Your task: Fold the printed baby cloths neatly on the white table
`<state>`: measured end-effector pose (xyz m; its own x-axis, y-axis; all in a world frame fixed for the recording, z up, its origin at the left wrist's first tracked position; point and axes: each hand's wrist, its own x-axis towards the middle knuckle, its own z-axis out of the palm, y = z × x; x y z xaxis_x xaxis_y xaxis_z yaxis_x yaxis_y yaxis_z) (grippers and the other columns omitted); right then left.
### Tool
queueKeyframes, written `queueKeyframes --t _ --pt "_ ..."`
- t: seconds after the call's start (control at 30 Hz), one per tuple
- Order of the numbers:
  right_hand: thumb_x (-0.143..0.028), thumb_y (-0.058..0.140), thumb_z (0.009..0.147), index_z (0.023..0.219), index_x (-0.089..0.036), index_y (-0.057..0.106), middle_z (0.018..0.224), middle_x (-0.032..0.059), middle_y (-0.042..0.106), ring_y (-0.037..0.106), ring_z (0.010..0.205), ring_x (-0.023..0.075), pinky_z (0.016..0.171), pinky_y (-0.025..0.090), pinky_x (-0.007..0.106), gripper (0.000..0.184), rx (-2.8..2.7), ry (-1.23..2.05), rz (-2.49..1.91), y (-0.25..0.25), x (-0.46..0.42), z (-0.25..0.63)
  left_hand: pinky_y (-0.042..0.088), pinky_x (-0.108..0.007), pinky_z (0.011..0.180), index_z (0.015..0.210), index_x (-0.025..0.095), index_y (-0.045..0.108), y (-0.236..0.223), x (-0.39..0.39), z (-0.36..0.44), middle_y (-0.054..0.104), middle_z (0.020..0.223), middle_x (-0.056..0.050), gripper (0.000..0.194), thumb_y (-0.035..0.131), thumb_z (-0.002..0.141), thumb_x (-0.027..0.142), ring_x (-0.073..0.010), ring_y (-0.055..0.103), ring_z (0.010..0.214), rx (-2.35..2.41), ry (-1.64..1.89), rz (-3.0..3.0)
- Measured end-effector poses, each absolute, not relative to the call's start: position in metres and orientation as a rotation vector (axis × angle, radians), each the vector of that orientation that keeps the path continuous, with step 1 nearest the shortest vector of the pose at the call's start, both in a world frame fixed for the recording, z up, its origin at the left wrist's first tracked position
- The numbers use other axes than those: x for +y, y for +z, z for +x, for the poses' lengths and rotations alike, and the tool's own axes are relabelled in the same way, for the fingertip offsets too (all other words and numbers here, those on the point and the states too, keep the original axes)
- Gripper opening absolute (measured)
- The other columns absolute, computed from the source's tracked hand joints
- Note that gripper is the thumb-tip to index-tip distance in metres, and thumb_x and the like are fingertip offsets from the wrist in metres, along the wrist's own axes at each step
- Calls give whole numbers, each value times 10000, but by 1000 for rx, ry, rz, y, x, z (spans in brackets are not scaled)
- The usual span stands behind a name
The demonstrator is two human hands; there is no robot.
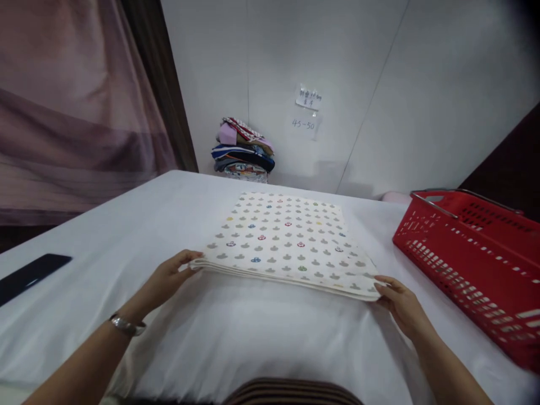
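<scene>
The left hand (171, 275) has its thumb and fingers pinched closed on the near left corner of the patterned cloth (287, 242), and the right hand (400, 304) pinches the near right one, a grip that probably lines up the folded layers and draws that edge straight. The cloth lies flat on the white-covered bench (126, 225), its far part resting there, so the fingers need only manage the near edge, while the red basket (476, 253) stands off to the right, seemingly within reach yet out of the way
</scene>
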<state>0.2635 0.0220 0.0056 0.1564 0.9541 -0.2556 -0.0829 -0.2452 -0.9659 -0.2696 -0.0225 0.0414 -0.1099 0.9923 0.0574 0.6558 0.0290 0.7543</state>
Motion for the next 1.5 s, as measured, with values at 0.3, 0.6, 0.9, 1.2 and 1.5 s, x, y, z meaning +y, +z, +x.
queueKeyframes --t 0.3,0.6,0.9,1.2,1.5 --pt "-438 539 717 966 -162 623 679 23 602 551 595 185 535 434 282 381 -1528 760 -1813 -19 11 269 412 -354 897 941 202 547 6 -40 -265 592 1091 -56 271 479 735 363 -228 525 1037 1870 807 1896" --pt "-306 406 884 1008 -206 621 1136 102 520 479 1041 250 879 418 406 267 -2218 10 -1320 4 -4 230 242 -453 1004 1107 235 528 11 -48 -173 559 1159 -52 313 460 805 191 -217 451 1113 1729 500 2567" --pt "-230 491 876 954 -219 632 947 56 599 530 892 208 771 446 350 161 -2493 226 -992 8 18 170 393 -335 784 950 227 612 6 -9 -95 600 946 -24 195 435 867 233 -169 498 892 1412 637 2580" --pt "-199 385 919 919 -200 621 913 72 589 522 846 201 715 458 331 236 -2372 181 -1054 -4 13 163 398 -312 751 865 193 601 3 -1 -91 591 879 -31 260 346 901 230 -159 492 842 1498 638 2591" --pt "-200 425 903 959 -196 610 926 74 589 527 860 203 735 450 339 194 -2447 130 -1058 -6 13 163 400 -313 734 842 188 592 3 -2 -85 582 863 -39 221 376 884 203 -169 492 830 1575 496 2720"
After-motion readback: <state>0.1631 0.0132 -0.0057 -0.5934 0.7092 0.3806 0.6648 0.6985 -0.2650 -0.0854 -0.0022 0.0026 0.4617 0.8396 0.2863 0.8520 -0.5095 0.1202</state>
